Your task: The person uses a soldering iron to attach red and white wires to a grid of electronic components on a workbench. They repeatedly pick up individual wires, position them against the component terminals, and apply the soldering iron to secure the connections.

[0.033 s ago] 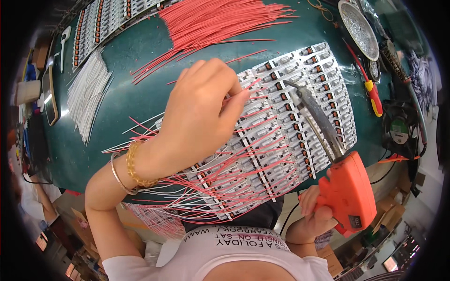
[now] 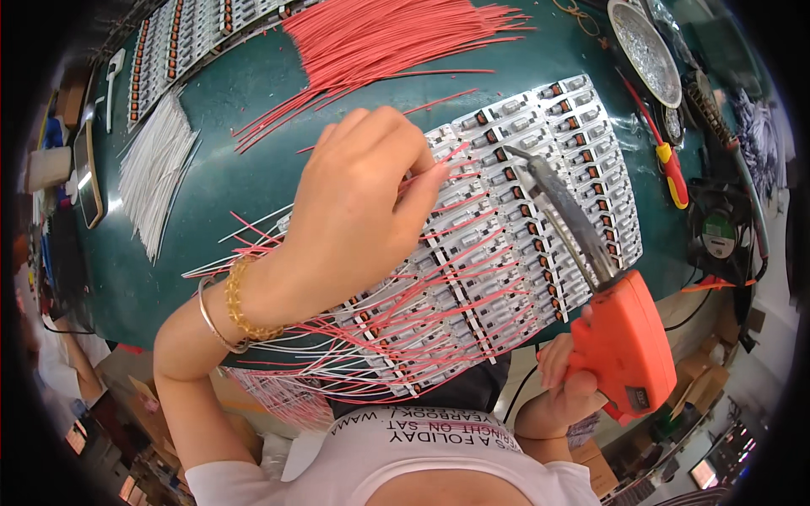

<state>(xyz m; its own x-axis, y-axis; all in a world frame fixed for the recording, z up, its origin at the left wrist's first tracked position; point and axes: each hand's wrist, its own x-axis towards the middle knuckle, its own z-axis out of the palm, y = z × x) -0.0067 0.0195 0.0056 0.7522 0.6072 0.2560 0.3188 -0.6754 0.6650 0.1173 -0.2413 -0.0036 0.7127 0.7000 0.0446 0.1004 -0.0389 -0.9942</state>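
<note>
My left hand is closed over the panel of small circuit boards, pinching a thin red wire between thumb and fingers. The wire's free end points right, onto the boards. In my right hand is an orange soldering gun, gripped by its handle at the right of the panel. Its dark bent tip hovers over or touches the upper middle of the panel; I cannot tell which. Many red and white wires run off the panel's left and near parts, partly hidden beneath my left forearm.
Loose red wires lie in a pile at the far side, white wires at the left. On the right are a red and yellow screwdriver, an oval metal dish and a black fan. A phone lies at the left edge.
The soldering gun and its tip have shifted slightly to the left. My left hand keeps its place and its pinch on the red wire.
</note>
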